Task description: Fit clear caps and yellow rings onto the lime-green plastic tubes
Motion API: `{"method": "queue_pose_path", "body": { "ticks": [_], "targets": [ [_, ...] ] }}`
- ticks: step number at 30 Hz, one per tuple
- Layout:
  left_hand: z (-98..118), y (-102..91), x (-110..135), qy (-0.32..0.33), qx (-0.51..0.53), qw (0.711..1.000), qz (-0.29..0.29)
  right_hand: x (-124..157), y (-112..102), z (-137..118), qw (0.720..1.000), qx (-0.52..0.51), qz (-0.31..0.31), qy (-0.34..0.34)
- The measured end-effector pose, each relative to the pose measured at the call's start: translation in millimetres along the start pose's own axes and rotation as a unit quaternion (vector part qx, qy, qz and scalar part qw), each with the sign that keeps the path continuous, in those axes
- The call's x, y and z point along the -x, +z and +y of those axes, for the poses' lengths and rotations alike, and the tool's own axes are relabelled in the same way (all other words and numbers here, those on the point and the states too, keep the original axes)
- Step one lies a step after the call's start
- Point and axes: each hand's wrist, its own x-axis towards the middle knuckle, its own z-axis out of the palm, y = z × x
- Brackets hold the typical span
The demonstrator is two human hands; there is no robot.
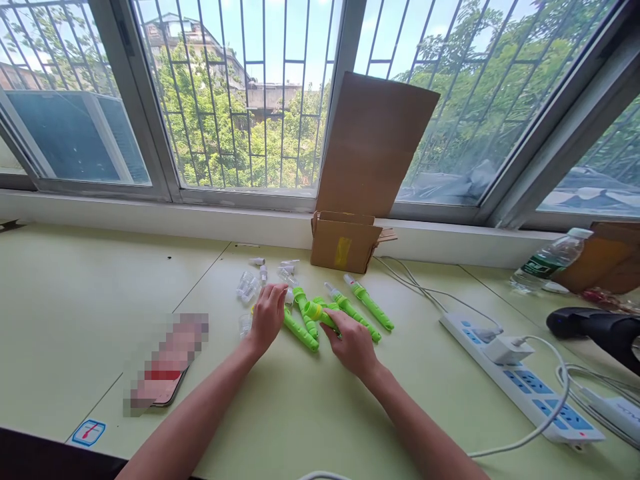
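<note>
Several bright green plastic tubes [350, 310] with clear tips lie on the pale green table [75, 300] in front of me. Small clear caps [247, 285] are scattered to their left. My left hand [267, 315] rests among the caps and tubes, fingers curled down onto the table beside one green tube [300, 330]; what it holds, if anything, is hidden. My right hand [353, 343] lies palm down, its fingertips closed on the end of a green tube with a yellow-green cap [316, 311].
A small open cardboard box [344, 243] stands behind the tubes, a cardboard sheet [375, 143] leaning on the window. A white power strip [520, 380] with cables runs at right, beside a water bottle [547, 261] and a black device [595, 328]. A blurred flat object [167, 363] lies at left.
</note>
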Motion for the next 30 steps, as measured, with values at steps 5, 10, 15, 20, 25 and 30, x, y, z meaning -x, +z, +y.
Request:
{"method": "queue_pose_path", "body": {
  "ticks": [5, 10, 15, 20, 25, 30],
  "targets": [
    [4.8, 2.4, -0.6, -0.080, 0.115, 0.988, 0.065, 1.2, 2.8, 5.8, 0.993, 0.113, -0.015, -0.034],
    [17.7, 4.7, -0.5, -0.196, 0.267, 0.942, 0.045, 1.9, 3.3, 4.6, 0.986, 0.158, -0.012, -0.047],
    [25.6, 5.2, -1.0, -0.250, 0.349, 0.903, 0.030, 2.3, 3.0, 4.7, 0.983, 0.174, 0.001, -0.059],
    [27.4, 4.1, -1.6, -0.257, 0.359, 0.897, 0.026, 2.5, 3.9, 6.2, 0.982, 0.176, 0.012, -0.063],
    [29.3, 4.5, 0.1, -0.253, 0.365, 0.896, 0.007, 2.8, 4.5, 6.5, 0.983, 0.173, 0.007, -0.060],
    [31.7, 8.4, 4.1, -0.244, 0.361, 0.900, -0.018, 4.0, 5.8, 6.9, 0.982, 0.178, 0.005, -0.069]
  ]
}}
